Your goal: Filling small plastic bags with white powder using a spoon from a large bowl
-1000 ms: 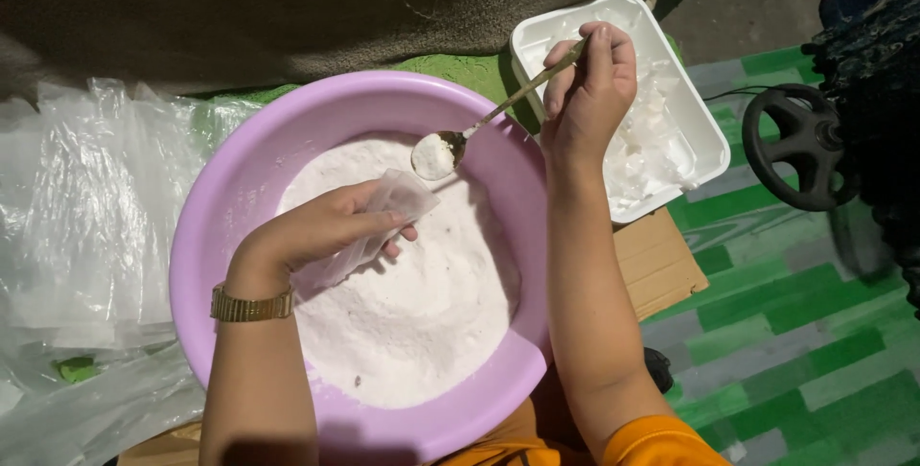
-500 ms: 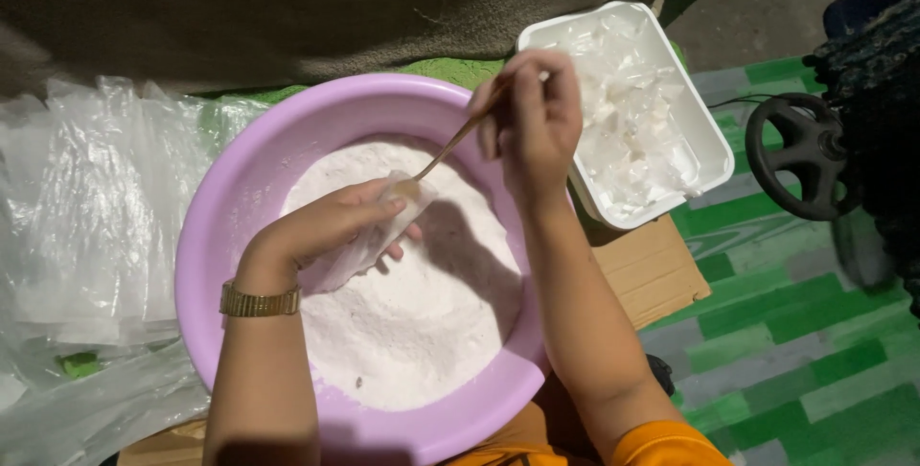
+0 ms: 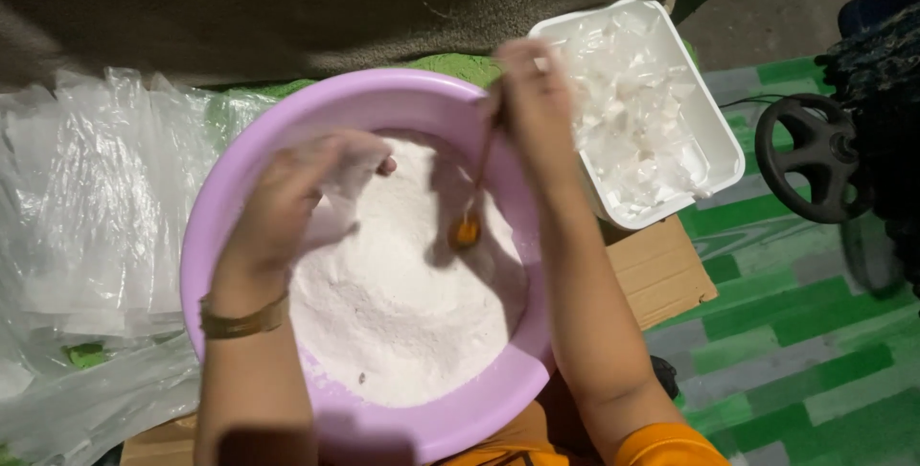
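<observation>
A dark brown cloth (image 3: pixel 287 6) fills the top of the view, and below it a green and grey striped mat (image 3: pixel 795 332) covers the floor on the right. A heap of clear plastic bags (image 3: pixel 86 226) lies along the left side, touching the rim of the wide lilac basin (image 3: pixel 402 97) in the middle, which holds a mound of white powder (image 3: pixel 393 303). Just right of the basin stands a white foam tray (image 3: pixel 709 130) full of small clear packets, resting on a flat piece of brown cardboard (image 3: pixel 661 269). A small black wheel (image 3: pixel 815 154) lies near the right edge. The left hand (image 3: pixel 287 198), with a gold watch (image 3: pixel 240 317) on its wrist, is closed around a small clear bag (image 3: pixel 331 217) over the powder. The right hand (image 3: pixel 532 87) pinches the handle of a spoon (image 3: pixel 467 228), whose bowl dips to the powder; both hands are blurred, and the right forearm crosses the basin's near rim.
</observation>
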